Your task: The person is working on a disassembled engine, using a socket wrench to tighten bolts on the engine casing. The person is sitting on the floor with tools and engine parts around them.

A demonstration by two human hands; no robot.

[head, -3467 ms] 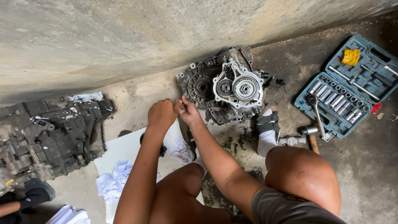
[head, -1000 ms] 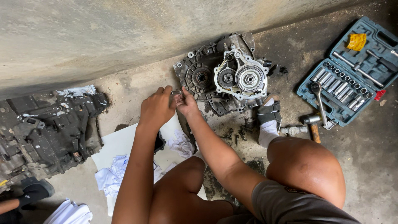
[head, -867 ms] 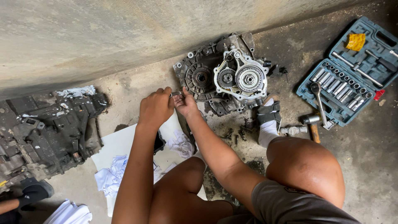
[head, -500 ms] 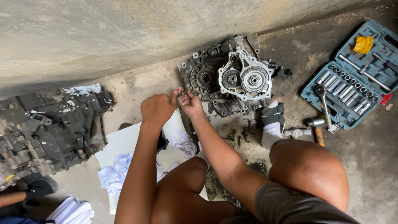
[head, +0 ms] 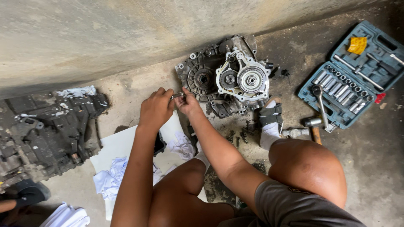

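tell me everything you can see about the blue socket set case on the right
The blue socket set case is a moulded plastic box lying open and flat on the concrete floor at the right, set at an angle. One half holds rows of silver sockets, the other long metal bars and a yellow piece. A ratchet wrench lies across its near edge. No hand touches it.

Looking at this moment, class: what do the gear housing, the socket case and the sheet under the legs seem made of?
Gear housing: likely cast metal, dull grey, greasy. Socket case: probably moulded plastic, matte blue. Sheet: seemingly paper or card, flat white.
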